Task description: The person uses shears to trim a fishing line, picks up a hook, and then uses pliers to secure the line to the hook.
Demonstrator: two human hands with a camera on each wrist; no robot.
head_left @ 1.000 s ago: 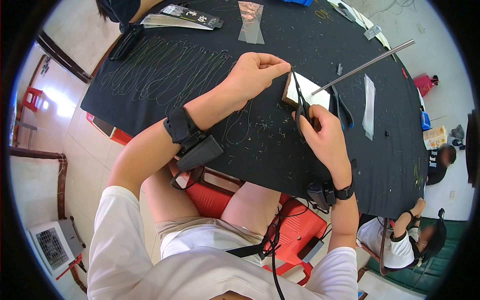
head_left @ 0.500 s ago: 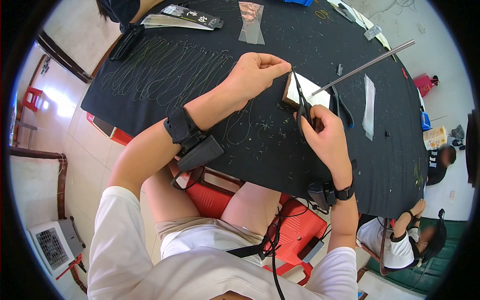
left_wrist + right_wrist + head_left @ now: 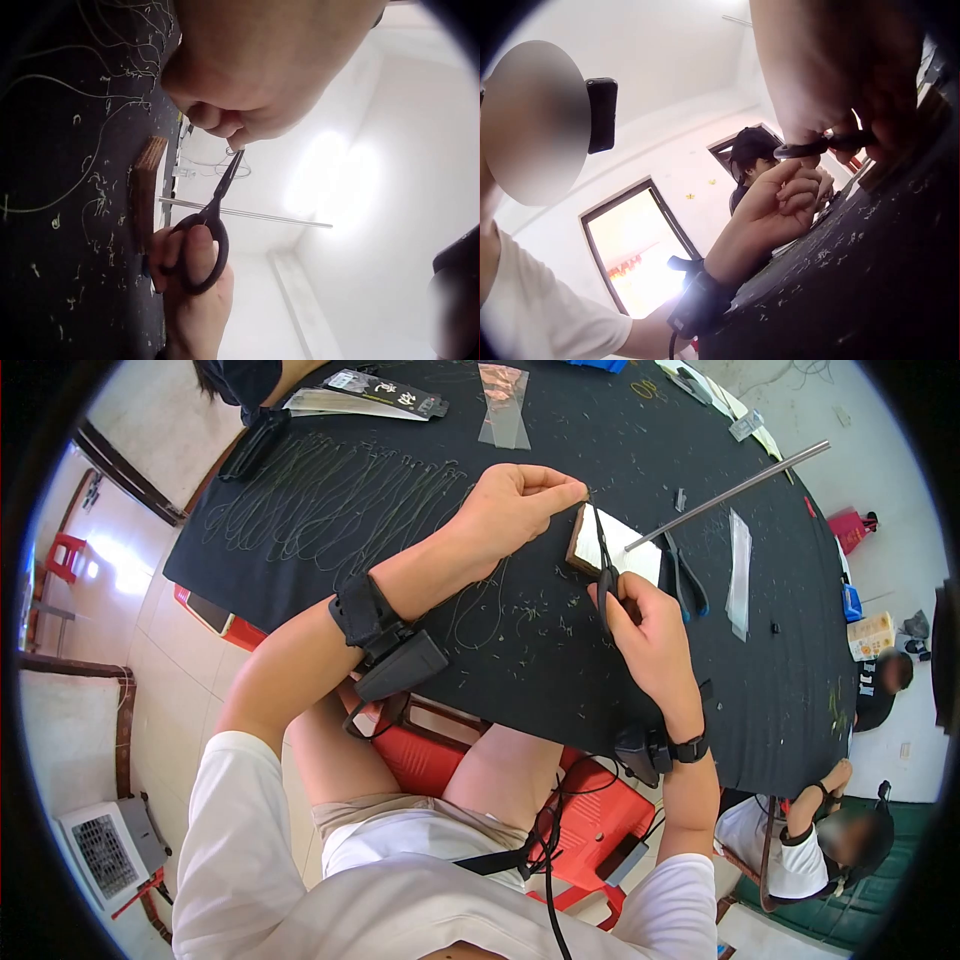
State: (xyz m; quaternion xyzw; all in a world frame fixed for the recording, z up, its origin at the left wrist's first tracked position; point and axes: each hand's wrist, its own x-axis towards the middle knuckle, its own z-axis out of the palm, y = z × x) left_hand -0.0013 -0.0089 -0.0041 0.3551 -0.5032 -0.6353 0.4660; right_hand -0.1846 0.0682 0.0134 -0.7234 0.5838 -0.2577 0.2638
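Black scissors (image 3: 606, 568) are gripped by the right hand (image 3: 654, 645), with the thumb and fingers at the handle loops. Their tips reach the fingertips of the left hand (image 3: 512, 510), which pinches something thin and small. In the left wrist view the scissors (image 3: 217, 201) look nearly closed, and a thin loop of line shows at their tips, just under the left hand (image 3: 247, 82). Behind the scissors stands a wooden block (image 3: 582, 542) with a white top, and a metal rod (image 3: 740, 490) slants up from it.
Many looped thin lines (image 3: 300, 500) lie at the left of the black-covered table (image 3: 480, 680). Pliers (image 3: 684, 580) and a clear plastic strip (image 3: 739, 575) are right of the block. Small clippings are scattered in front of it. Packaging (image 3: 370, 395) lies at the back left.
The scissor blades have closed together between the earlier frames and now. Both hands have stayed almost in place, with the left fingertips shifted very slightly right.
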